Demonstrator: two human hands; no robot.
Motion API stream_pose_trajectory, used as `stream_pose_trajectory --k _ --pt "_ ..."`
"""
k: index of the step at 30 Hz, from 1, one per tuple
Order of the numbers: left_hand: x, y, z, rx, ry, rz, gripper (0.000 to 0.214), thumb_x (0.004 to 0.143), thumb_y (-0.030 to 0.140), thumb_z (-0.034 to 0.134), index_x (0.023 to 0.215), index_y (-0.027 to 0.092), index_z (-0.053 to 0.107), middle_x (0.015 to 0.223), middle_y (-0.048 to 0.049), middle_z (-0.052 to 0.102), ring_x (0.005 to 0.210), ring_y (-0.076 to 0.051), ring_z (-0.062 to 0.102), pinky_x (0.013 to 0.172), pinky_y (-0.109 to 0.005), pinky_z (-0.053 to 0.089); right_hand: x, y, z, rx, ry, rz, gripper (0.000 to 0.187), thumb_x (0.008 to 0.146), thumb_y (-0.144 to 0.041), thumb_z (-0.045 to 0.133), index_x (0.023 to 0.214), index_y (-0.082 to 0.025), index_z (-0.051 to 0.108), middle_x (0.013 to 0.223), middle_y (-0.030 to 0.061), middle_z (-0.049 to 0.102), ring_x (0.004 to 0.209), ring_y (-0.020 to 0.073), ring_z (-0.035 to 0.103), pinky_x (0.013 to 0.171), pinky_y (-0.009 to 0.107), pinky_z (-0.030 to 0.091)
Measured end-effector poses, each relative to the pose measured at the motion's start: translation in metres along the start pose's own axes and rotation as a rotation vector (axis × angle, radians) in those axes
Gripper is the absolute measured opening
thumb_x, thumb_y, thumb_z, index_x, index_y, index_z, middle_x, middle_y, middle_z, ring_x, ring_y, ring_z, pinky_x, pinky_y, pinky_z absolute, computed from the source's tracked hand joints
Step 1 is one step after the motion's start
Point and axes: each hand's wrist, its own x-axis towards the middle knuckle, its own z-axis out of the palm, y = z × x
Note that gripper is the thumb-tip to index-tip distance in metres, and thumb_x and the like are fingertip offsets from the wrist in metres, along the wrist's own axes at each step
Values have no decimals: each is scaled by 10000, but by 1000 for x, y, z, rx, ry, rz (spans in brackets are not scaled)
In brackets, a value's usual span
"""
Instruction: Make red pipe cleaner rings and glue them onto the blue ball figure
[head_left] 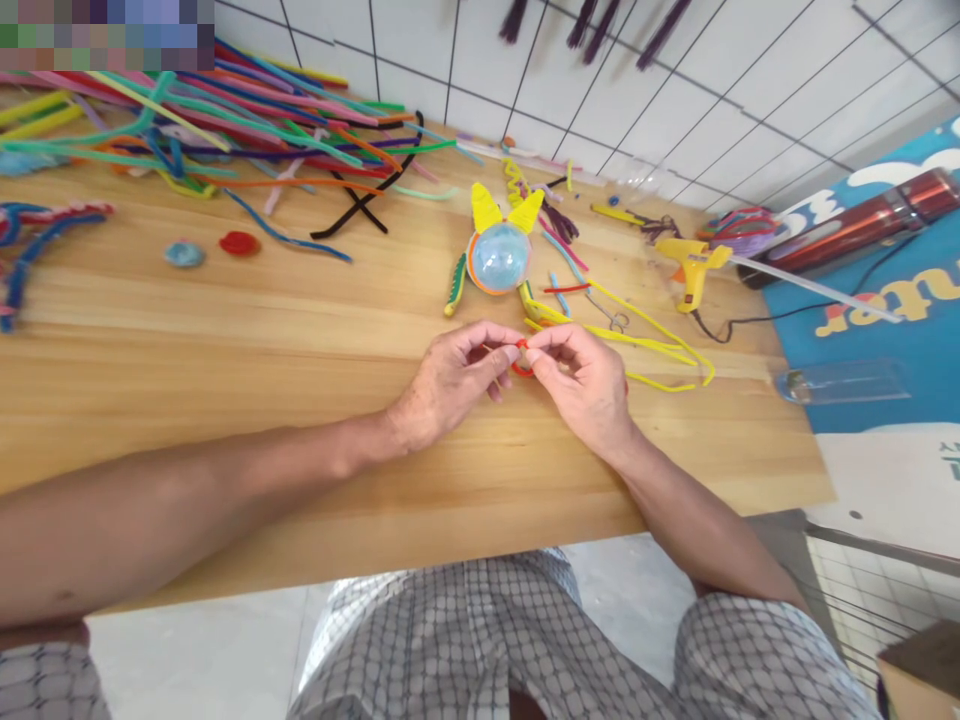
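My left hand (450, 380) and my right hand (581, 385) meet over the wooden table (225, 400), both pinching a small red pipe cleaner piece (520, 362) bent into a loop between the fingertips. Just beyond them lies a clear blue ball (499, 257) ringed in orange with two yellow pipe-cleaner ears and a green-yellow arm. Yellow pipe cleaners (645, 340) trail to the right of my right hand.
A heap of coloured pipe cleaners (187, 120) covers the far left. A red coil (239, 242) and a blue coil (184, 254) lie mid-left. A yellow glue gun (694, 268) with its cord, small scissors (611, 315) and a clear bottle (840, 382) are at the right.
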Motion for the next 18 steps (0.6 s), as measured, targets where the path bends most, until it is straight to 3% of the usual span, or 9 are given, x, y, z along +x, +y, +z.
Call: stream_pose_trajectory --k 7,18 --pt "0 -2 -1 34 2 -23 176 915 336 820 953 170 773 668 12 701 560 -103 640 569 -221 562 2 -2 -6 -107 -18 -113 85 969 -195 673 930 -261 712 873 -3 781 759 169 694 735 321 577" --pt "0 -2 -1 33 -6 -43 172 897 314 833 910 162 754 672 15 687 557 -97 617 557 -211 540 0 0 -11 -171 -64 -172 128 963 -152 665 950 -265 723 849 -5 738 757 177 668 701 312 540"
